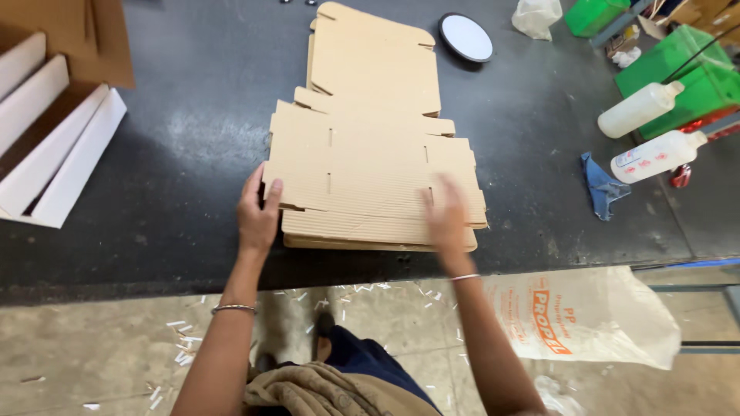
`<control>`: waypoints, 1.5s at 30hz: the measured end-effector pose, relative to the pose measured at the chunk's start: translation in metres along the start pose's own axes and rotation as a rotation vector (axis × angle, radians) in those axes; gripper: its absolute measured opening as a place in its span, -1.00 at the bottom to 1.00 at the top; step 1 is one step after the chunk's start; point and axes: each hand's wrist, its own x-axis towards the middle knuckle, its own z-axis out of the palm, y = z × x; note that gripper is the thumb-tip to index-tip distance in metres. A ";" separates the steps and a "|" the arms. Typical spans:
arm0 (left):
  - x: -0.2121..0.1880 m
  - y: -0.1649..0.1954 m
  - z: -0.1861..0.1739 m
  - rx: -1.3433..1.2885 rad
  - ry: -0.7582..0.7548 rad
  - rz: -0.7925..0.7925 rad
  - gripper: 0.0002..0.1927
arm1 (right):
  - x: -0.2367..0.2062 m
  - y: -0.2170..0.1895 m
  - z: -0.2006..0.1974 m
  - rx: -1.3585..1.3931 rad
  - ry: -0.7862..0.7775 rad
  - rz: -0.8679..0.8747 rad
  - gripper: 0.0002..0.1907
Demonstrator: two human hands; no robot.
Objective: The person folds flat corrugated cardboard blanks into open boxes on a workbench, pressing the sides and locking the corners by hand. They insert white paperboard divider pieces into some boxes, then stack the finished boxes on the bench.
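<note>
A stack of flat die-cut cardboard box blanks (pixel 370 169) lies on the dark table (pixel 185 115), with a second blank (pixel 374 58) farther back. My left hand (pixel 258 212) touches the stack's left edge, thumb on top of the top sheet. My right hand (pixel 447 216) is blurred and rests flat on the stack's near right corner, fingers spread. Neither hand lifts a sheet.
White folded boxes (pixel 54 139) stand in a brown carton at the left. A round black-rimmed disc (pixel 465 37), two white squeeze bottles (pixel 655 135), a blue cloth (pixel 603 187) and green crates (pixel 694 69) sit at the right. A printed white sack (pixel 593 316) hangs below the table edge.
</note>
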 end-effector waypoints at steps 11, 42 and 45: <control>-0.005 0.001 -0.002 0.132 -0.020 0.109 -0.34 | -0.027 0.076 0.010 -0.163 -0.009 0.495 -0.13; 0.008 0.047 -0.008 0.322 -0.160 0.084 -0.39 | -0.009 0.127 -0.023 0.059 -0.087 0.386 -0.27; 0.009 0.066 0.006 0.056 -0.240 -0.027 -0.27 | -0.005 0.122 -0.043 0.428 -0.126 0.321 -0.43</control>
